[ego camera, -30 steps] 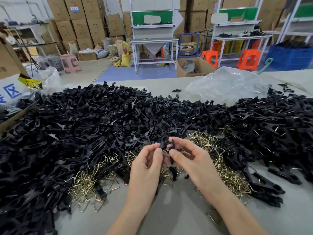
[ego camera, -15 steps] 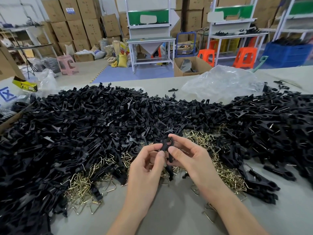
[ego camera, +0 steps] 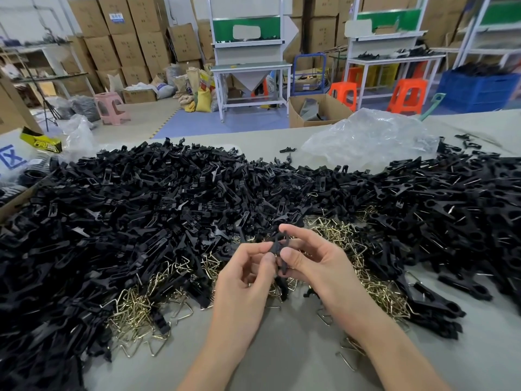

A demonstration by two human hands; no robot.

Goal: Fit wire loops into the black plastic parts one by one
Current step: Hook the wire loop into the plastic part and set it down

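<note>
Both hands meet over the table centre around one black plastic part (ego camera: 279, 249). My left hand (ego camera: 245, 280) pinches its lower left side between thumb and fingertips. My right hand (ego camera: 315, 263) pinches it from the right, index finger over the top, thumb in front. Whether a wire loop sits in the part is hidden by the fingers. A heap of loose brass-coloured wire loops (ego camera: 338, 235) lies just behind and beside the hands. A big pile of black plastic parts (ego camera: 135, 210) spreads across the table.
More wire loops (ego camera: 135, 311) lie at the left front. Black parts with fitted wires (ego camera: 456, 210) pile up at the right. A crumpled clear plastic bag (ego camera: 369, 136) sits at the back right. A cardboard box edge (ego camera: 14, 201) is at far left. Grey table (ego camera: 282, 362) surface shows near me.
Both hands stay together on the same black part, with fingers shifting slightly on it. The view has tilted a little; the piles have not moved.
</note>
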